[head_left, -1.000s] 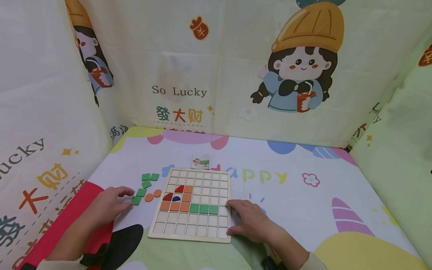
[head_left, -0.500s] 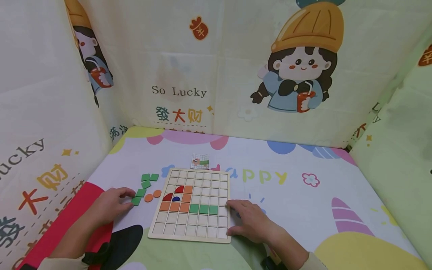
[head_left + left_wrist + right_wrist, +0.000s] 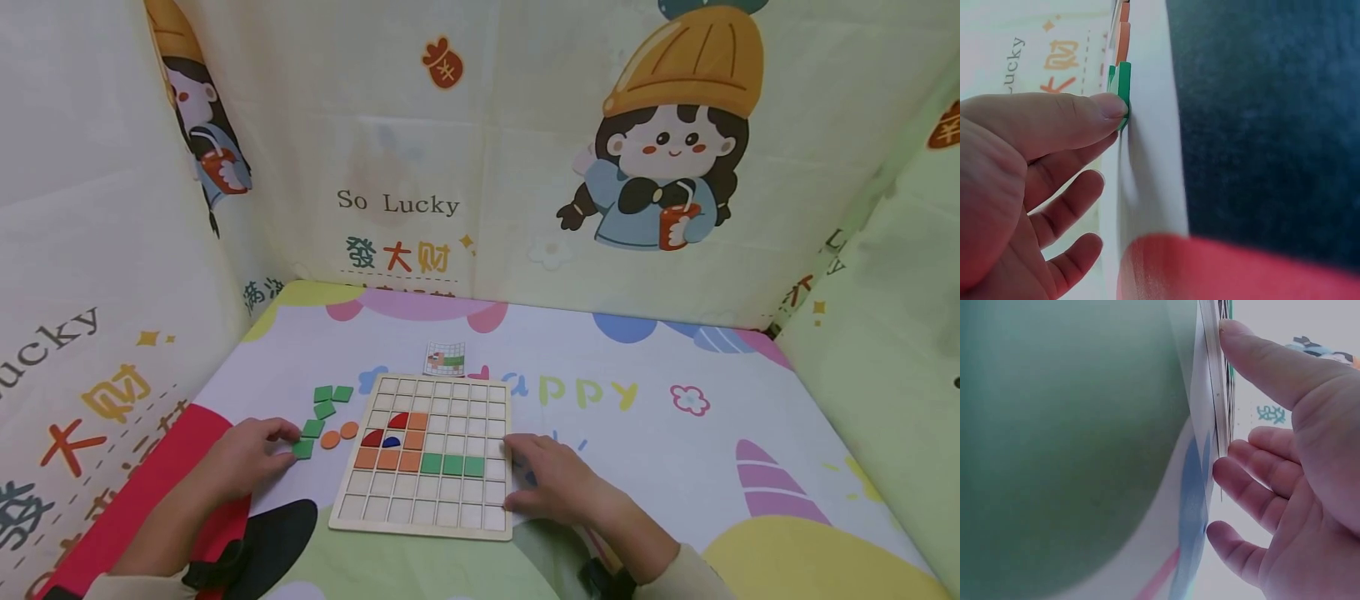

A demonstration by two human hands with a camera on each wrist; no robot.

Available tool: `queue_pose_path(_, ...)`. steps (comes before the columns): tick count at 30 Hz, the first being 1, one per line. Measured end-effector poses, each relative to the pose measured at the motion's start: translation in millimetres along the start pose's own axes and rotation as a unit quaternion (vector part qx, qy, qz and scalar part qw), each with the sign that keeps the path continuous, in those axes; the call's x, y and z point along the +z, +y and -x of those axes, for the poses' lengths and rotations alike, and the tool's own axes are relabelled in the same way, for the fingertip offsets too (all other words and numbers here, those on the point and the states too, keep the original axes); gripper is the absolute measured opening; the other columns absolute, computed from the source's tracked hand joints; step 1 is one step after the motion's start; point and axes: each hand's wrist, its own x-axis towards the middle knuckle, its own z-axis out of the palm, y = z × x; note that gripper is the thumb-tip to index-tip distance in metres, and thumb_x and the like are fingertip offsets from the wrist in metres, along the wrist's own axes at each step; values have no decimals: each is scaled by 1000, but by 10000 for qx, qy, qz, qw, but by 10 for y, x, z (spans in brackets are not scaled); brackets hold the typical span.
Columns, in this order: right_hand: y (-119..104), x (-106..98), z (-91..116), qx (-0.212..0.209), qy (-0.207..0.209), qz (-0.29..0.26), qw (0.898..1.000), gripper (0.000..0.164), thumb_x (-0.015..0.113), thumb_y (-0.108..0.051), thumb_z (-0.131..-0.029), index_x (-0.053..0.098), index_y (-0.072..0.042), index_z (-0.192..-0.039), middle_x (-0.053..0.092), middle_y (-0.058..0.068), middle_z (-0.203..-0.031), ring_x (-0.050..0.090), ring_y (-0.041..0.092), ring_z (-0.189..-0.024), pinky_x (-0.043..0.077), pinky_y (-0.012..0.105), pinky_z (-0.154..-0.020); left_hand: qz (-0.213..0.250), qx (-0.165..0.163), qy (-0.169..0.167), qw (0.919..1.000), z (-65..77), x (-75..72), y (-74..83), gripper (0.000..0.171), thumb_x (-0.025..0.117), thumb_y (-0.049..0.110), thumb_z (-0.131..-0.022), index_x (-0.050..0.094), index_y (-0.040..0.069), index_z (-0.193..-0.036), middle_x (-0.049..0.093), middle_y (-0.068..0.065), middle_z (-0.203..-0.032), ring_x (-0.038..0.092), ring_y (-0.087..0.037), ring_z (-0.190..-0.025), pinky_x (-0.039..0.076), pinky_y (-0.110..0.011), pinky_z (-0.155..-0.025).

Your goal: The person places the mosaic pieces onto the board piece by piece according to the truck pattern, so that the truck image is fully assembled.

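In the head view my left hand (image 3: 243,457) is left of the wooden grid board, pinching a green square tile (image 3: 302,450) at its left side. The left wrist view has the thumb on the edge of the green tile (image 3: 1124,87), the index finger mostly hidden behind it. My right hand (image 3: 558,477) rests against the right edge of the wooden grid board (image 3: 420,530), thumb and fingers spread. On the board lie several orange squares (image 3: 388,459), two red rounded pieces (image 3: 400,421), a blue half-round piece (image 3: 392,442) and three green squares (image 3: 453,465).
Several loose green tiles (image 3: 324,409) and two orange discs (image 3: 331,439) lie between my left hand and the board. A small picture card (image 3: 446,359) sits behind the board. Printed cloth walls (image 3: 517,167) enclose the table's back and sides.
My left thumb and index finger have drawn closer on the green tile, which has slid slightly toward me. My right hand has shifted a little along the board's edge, its fingertips farther from me.
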Motion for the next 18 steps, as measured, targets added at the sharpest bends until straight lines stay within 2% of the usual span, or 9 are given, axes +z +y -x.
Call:
queue_pose_path(9, 12, -16, -76, 180, -79, -68, 9998, 75, 83, -34, -80, 51, -5, -141, 54, 12, -140, 50, 33, -128, 40, 52, -104, -162, 23, -53, 9999, -4, 27, 46, 50, 88, 15, -72, 68, 1, -116, 63, -17, -109, 55, -43, -106, 59, -42, -72)
queue_pose_path(18, 50, -11, -114, 114, -6, -94, 9999, 75, 85, -35, -79, 52, -5, -139, 56, 12, -138, 49, 35, -127, 38, 54, -105, -352, -25, -46, 9994, 1, 15, 108, 50, 90, 17, -70, 69, 2, -112, 62, -15, -106, 54, -38, -103, 59, -41, -71)
